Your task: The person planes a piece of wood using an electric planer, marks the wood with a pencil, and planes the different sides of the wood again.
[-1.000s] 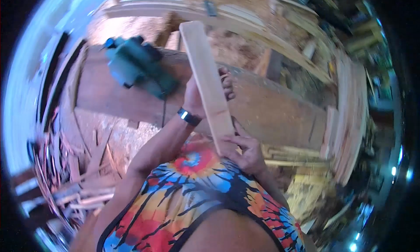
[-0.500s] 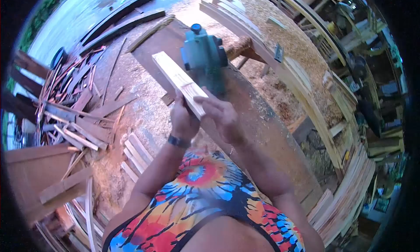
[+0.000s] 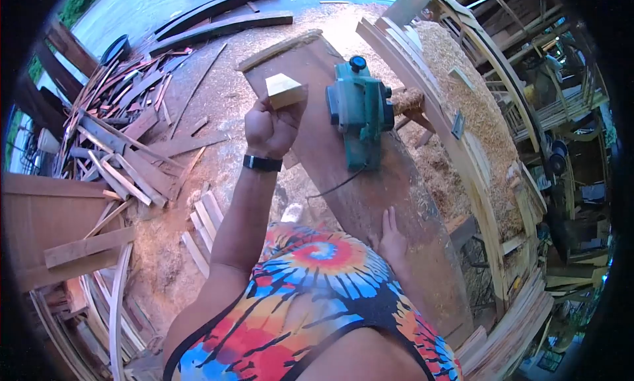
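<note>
My left hand (image 3: 272, 128), with a dark band at the wrist, is closed around a pale wooden block (image 3: 284, 91). Its end faces me, so most of its length is hidden. My right hand (image 3: 392, 237) rests on the brown workbench (image 3: 422, 249) with fingers stretched out and nothing in them. A green power tool that looks like an electric planer (image 3: 360, 110) stands on the bench ahead of that hand, apart from it. From the tool a dark cord (image 3: 337, 188) runs toward my body.
Scrap wood (image 3: 125, 116) is piled on the left. Two dark beams (image 3: 224, 29) lie at the far side. Along the right runs a long timber (image 3: 462, 156) beside heaped shavings (image 3: 456, 70). Stacked boards (image 3: 512, 328) are at the lower right.
My right hand has let go of the wooden block and come down onto the bench. My left hand has raised the block and turned its end toward me. The view has shifted.
</note>
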A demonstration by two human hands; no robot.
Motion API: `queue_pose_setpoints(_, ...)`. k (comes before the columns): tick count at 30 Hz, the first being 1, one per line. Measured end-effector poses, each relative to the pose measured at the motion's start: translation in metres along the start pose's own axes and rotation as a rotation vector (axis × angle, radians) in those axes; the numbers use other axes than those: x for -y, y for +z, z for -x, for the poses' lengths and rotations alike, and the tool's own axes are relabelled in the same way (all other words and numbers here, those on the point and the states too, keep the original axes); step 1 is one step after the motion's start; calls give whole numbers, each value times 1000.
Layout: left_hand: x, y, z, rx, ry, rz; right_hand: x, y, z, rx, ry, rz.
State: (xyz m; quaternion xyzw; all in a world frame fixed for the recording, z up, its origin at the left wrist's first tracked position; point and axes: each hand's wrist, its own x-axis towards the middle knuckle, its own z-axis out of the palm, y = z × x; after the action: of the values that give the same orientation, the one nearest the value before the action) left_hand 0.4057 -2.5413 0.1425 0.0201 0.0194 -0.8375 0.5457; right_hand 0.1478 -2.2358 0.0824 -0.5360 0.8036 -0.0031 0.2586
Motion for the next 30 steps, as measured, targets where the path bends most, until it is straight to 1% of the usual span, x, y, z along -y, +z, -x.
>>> queue_pose_setpoints(1, 1, -3, -2, 2, 7, -10, 2, -4, 6, 64, 49, 25)
queue_pose_setpoints(3, 6, 0, -2, 33, 22, -21, -3, 8, -1, 13, 42, 30)
queue_pose_setpoints(6, 6, 6, 0, -10, 37, -47, -7, 19, -6, -40, 37, 14)
queue_pose_setpoints(7, 4, 7, 1, 14, 29, -28, -6, 19, -6, -52, 33, 5)
queue_pose_setpoints(13, 0, 7, 7, 11, 26, -63, 8, 8, -1, 13, 91, 2)
queue_pose_setpoints(23, -4, 13, 10, 24, 8, -16, 4, 18, -2, -50, 83, 8)
queue_pose_setpoints(26, -8, 7, 7, 0, -5, -22, 3, 20, -3, -62, 98, 19)
queue_pose_setpoints(27, -10, 7, 7, 25, -35, -15, 4, 20, -3, -65, 104, 7)
queue_pose_setpoints(30, -7, 12, 8, -5, 1, -31, 10, 16, -1, -52, 122, -5)
